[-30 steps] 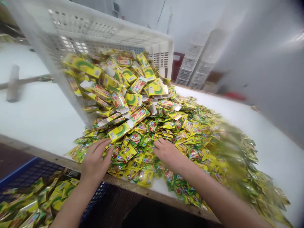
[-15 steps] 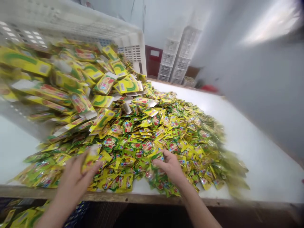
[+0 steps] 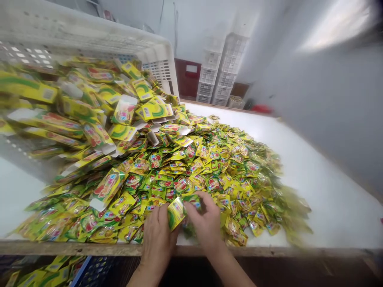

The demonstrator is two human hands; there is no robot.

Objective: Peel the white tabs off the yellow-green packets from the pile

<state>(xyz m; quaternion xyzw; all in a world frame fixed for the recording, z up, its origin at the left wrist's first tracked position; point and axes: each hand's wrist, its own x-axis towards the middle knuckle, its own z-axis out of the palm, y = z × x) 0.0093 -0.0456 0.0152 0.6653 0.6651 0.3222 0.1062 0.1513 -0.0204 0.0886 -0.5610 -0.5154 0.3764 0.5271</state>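
Observation:
My left hand (image 3: 158, 233) is wrapped round a small yellow-green carton (image 3: 176, 213) just above the table's front edge. My right hand (image 3: 206, 217) pinches a green candy sachet (image 3: 193, 200) against the upper end of that carton; whether the sachet is partly inside cannot be made out. Around both hands spreads a heap of yellow and green sachets (image 3: 182, 183) with red fruit prints. Left of my hands, another carton (image 3: 108, 187) lies on the heap with a white flap at its lower end.
A white perforated crate (image 3: 161, 48) lies tipped at the left, spilling yellow cartons (image 3: 89, 109) onto the white table (image 3: 311, 191). Below the table's wooden edge (image 3: 98, 248), a blue crate (image 3: 80, 271) stands beside more cartons. Stacked white crates (image 3: 221, 75) stand by the back wall.
My left hand has moved right with a carton and met my right hand. The right hand's sachet is now at the carton's end. Another carton now shows where the left hand was.

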